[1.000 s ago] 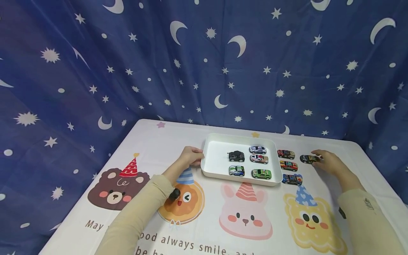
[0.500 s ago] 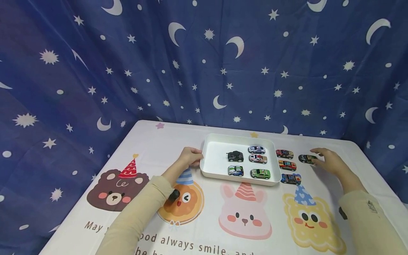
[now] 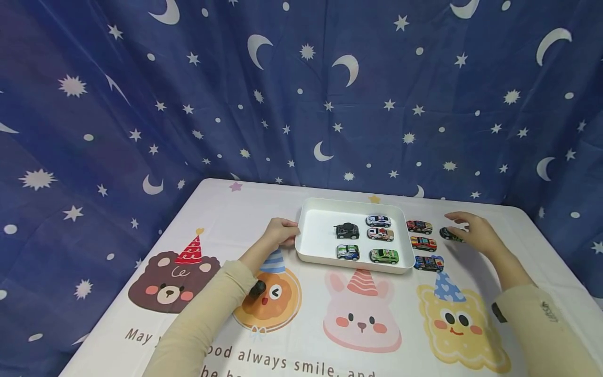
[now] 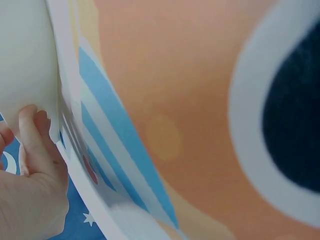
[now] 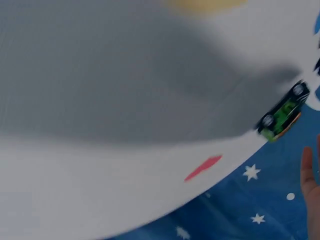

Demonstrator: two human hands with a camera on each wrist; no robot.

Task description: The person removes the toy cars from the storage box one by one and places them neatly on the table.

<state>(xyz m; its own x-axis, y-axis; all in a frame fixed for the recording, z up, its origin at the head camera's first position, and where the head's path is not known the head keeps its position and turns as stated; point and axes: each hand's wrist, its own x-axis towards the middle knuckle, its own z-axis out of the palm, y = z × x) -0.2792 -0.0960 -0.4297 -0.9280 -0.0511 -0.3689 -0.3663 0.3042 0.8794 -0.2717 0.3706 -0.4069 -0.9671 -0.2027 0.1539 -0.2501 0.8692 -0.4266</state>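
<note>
My left hand [image 3: 280, 232] grips the left end of a white tray [image 3: 353, 265]; in the left wrist view its fingers lie along the tray wall [image 4: 30, 60]. Inside the tray stand a black toy tank [image 3: 347, 231] and several small toy cars, among them a green one [image 3: 383, 256]. To the right, my right hand [image 3: 475, 234] reaches over a black-and-green toy car [image 3: 447, 234] on the table, fingers extended and partly covering it. The right wrist view has that hand [image 5: 311, 200] at the edge, apart from the car [image 5: 285, 111].
Between tray and right hand, three toy cars stand in a column: a dark red one [image 3: 419, 226], a red-and-yellow one [image 3: 424, 243] and a blue one [image 3: 428, 263]. The cartoon-printed tablecloth [image 3: 306, 345] reaches back to a blue starry curtain [image 3: 264, 120].
My right hand has moved left, from the right end of the black-and-green car to above it. My left hand stays on the tray, and the cars keep their places.
</note>
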